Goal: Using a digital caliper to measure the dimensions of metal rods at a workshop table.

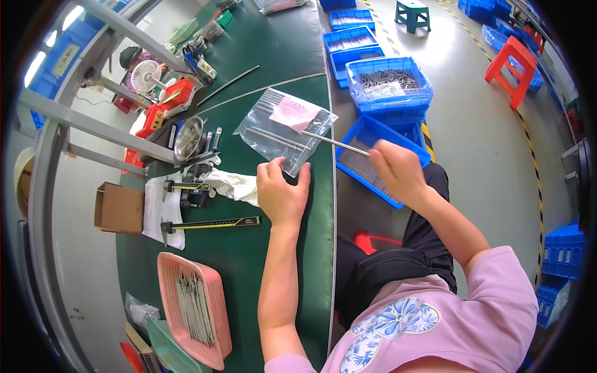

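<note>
A clear plastic bag (255,124) with several thin metal rods inside and a pink paper slip (292,113) lies at the right edge of the green table. My left hand (283,194) is at the bag's near end, its thumb and fingers closed around the plastic there. Held in my right hand (398,176) beyond the table edge is a thin metal rod (339,143). The rod points left, its far tip over the bag near the pink slip; I cannot tell whether that tip is inside. Below my right hand, a blue tray (380,194) holds many similar rods.
White gloves (233,186), two calipers (211,224) and paper sheets lie left of my left hand. A pink basket (222,292) of rods stands nearer me. Blue crates (390,99) stand right of the table, with red (512,70) and green (413,13) stools beyond. A person sits at the far left.
</note>
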`<action>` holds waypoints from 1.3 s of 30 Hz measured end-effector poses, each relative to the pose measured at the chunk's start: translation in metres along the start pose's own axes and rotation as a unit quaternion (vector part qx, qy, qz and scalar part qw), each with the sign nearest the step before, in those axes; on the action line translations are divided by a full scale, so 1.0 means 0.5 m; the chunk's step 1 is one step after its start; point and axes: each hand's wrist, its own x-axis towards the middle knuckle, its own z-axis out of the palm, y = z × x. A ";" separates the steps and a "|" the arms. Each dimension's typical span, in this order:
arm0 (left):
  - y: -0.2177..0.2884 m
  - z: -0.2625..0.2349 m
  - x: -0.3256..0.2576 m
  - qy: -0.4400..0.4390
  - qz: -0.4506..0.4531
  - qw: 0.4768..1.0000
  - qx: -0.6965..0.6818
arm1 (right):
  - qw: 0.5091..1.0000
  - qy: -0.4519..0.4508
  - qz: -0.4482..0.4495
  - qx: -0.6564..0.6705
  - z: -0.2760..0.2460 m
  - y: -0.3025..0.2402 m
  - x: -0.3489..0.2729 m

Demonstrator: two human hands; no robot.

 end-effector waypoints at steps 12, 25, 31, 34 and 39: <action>0.007 0.012 0.010 0.068 0.016 0.994 -0.087 | 0.999 -0.031 0.004 -0.013 0.010 -0.002 -0.016; -0.017 0.020 0.008 0.071 0.041 0.987 -0.138 | 0.993 -0.062 -0.010 0.098 0.114 -0.011 0.066; -0.010 0.018 0.011 0.069 0.068 0.992 -0.081 | 0.957 -0.087 -0.230 -0.153 0.134 -0.018 0.078; -0.003 0.010 0.011 0.070 0.074 0.994 -0.051 | 0.953 -0.098 -0.247 -0.143 0.150 -0.007 0.087; -0.011 -0.019 -0.004 0.052 0.135 0.990 0.010 | 0.979 0.102 -0.170 -0.054 0.124 0.019 0.076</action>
